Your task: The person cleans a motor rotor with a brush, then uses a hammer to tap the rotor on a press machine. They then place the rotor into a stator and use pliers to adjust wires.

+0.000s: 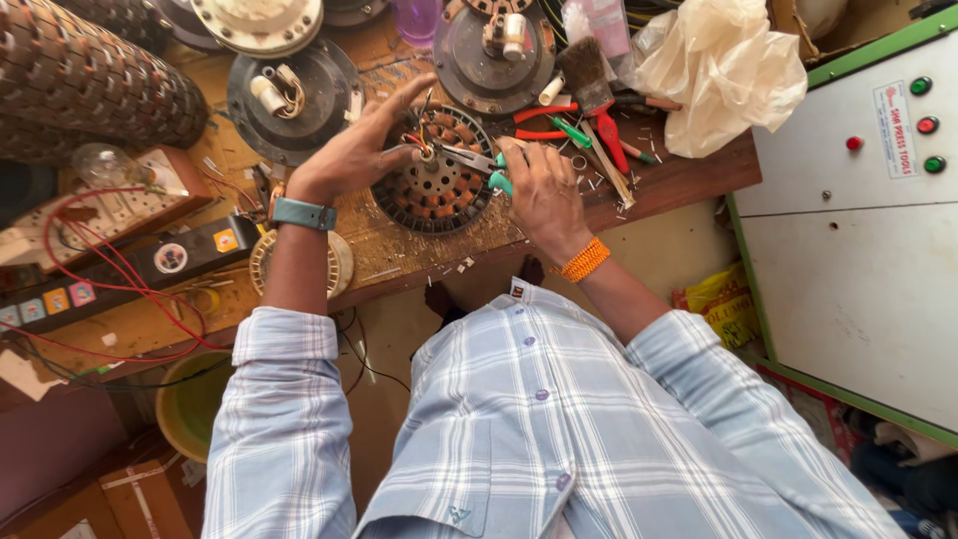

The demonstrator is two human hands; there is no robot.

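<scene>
Stator (436, 185), a round wound core with copper-coloured coils around a perforated dark centre, lies flat on the wooden worktop (679, 180), near its front edge and directly ahead of the person's chest. It sits between the two hands. The left hand (354, 155) comes in from the left, fingers spread open and curved over the upper left rim of the stator, fingertips at the small bundle of wire leads (419, 140) that rise near the centre; it seems to pinch or steady those leads, though the exact grip is too small to tell. The right hand (544, 195) rests at the stator's right edge, closed around the teal-handled pliers (479, 162). The pliers' long axis runs roughly sideways, handles in the right hand and metal nose pointing left towards the leads at the centre, so the tool tip and the left fingertips meet over nearly the same spot. Both hands are touching or just beside the stator; the right one carries the tool. Behind it lie a paintbrush (587, 75), red-handled pliers (574, 115), a green screwdriver (574, 132) and other motor housings (289, 95).
</scene>
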